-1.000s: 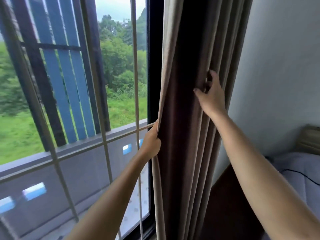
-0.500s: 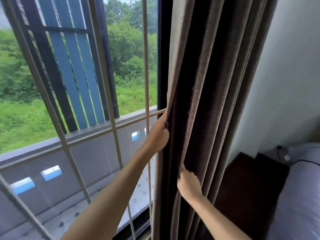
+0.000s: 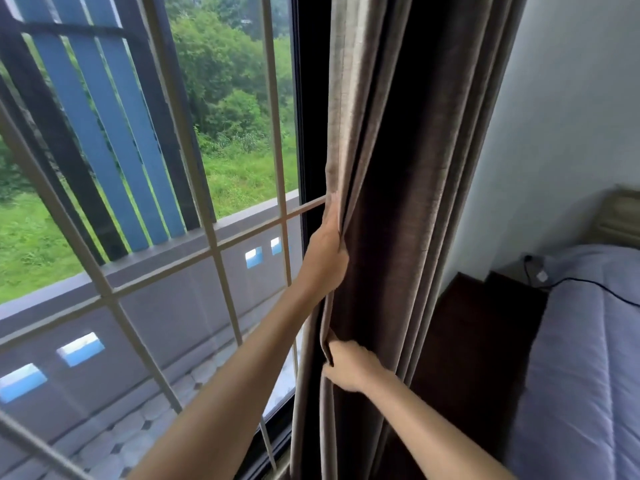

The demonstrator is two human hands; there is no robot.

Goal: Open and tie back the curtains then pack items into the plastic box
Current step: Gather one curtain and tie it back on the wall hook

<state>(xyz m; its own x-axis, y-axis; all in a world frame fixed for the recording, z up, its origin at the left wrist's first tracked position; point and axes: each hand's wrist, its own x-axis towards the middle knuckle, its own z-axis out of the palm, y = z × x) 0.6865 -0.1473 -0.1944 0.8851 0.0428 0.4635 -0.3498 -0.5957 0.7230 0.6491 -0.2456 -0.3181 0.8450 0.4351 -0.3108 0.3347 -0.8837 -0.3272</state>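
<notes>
The fingertips of the left hand (image 3: 325,251) are hidden behind the leading edge of the curtain (image 3: 398,168). The fingers of the right hand (image 3: 349,370), below it on the same edge, are tucked into a fold and cannot be seen. The curtain is cut off at the top and bottom edges. To the curtain's right, the bed (image 3: 588,341) is cut off by the right edge, and a small object by its cable (image 3: 588,284) is too small to identify.

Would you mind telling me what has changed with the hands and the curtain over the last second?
The right hand dropped from high on the curtain folds to below the left hand, where it now pinches the leading edge. The left hand kept gripping that edge; the curtain stays gathered beside the window.
</notes>
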